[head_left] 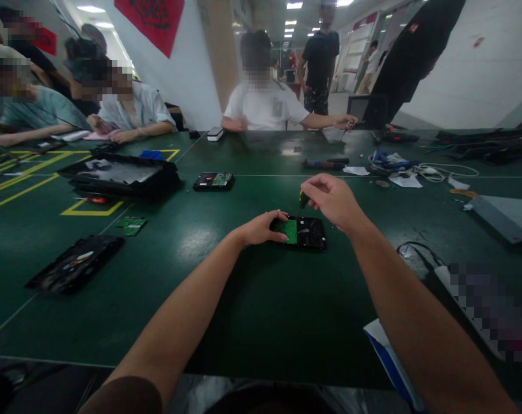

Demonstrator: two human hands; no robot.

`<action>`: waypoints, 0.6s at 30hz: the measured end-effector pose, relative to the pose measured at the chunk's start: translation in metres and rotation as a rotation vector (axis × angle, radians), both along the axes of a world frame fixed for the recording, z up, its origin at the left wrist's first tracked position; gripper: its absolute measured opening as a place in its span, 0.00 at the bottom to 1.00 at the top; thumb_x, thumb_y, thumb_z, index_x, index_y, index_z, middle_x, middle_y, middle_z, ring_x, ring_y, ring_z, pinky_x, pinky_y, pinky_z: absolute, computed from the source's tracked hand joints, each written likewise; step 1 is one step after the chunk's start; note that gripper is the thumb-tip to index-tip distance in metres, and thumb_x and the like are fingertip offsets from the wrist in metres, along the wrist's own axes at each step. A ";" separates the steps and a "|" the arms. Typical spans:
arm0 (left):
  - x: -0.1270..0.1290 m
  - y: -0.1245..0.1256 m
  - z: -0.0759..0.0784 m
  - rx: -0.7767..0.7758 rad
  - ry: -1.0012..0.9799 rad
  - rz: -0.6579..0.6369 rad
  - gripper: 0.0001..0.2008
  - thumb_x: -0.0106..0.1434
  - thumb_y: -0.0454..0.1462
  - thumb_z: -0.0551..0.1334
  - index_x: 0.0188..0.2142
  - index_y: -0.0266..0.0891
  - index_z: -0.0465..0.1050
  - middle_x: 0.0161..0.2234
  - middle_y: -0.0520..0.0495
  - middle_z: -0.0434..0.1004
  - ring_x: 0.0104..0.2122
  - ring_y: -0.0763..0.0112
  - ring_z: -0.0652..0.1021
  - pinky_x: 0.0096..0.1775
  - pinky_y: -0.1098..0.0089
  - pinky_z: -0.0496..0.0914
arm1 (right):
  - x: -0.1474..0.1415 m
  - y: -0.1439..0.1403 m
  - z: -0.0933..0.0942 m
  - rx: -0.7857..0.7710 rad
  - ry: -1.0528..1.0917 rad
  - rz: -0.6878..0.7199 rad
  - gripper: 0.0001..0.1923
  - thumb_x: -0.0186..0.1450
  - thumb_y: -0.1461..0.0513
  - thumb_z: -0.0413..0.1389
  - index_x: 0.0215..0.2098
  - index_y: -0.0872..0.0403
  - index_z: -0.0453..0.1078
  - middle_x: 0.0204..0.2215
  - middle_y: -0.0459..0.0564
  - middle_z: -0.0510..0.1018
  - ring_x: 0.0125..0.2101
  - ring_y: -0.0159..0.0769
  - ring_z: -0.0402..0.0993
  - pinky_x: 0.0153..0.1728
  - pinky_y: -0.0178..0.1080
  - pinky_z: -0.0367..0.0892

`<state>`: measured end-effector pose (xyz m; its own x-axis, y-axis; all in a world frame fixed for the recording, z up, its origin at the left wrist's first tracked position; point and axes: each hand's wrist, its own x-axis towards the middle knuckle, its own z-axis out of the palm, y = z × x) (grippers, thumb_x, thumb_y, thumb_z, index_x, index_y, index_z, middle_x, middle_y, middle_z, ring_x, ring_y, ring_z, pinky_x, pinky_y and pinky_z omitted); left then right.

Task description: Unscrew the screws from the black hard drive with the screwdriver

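On the green table in front of me lies a black hard drive with a green circuit board on its upper face. My left hand grips the drive's left end, thumb on the near side and fingers on the far side. In my right hand is a small screwdriver with a dark and yellow handle, held upright above the drive's far edge. Whether its tip touches a screw is too small to tell. A tiny screw or similar bit lies just right of the drive.
Another hard drive lies further back. At left are a loose green circuit board, a dark drive-like part and stacked black trays. Cables and a grey box lie at right. Several people sit or stand beyond.
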<state>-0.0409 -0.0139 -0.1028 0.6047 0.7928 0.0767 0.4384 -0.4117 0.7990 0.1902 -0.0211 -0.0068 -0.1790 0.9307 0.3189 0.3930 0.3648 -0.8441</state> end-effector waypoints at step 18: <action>-0.001 0.002 -0.002 0.024 0.002 -0.014 0.33 0.56 0.45 0.72 0.59 0.40 0.67 0.66 0.35 0.63 0.65 0.53 0.66 0.65 0.52 0.56 | 0.002 0.004 -0.004 0.032 -0.008 0.002 0.13 0.65 0.51 0.60 0.40 0.52 0.74 0.34 0.50 0.80 0.27 0.33 0.74 0.27 0.38 0.69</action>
<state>-0.0414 -0.0123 -0.1048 0.6159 0.7821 0.0943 0.4336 -0.4366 0.7883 0.1917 -0.0173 -0.0104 -0.1837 0.9197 0.3469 0.3988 0.3923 -0.8289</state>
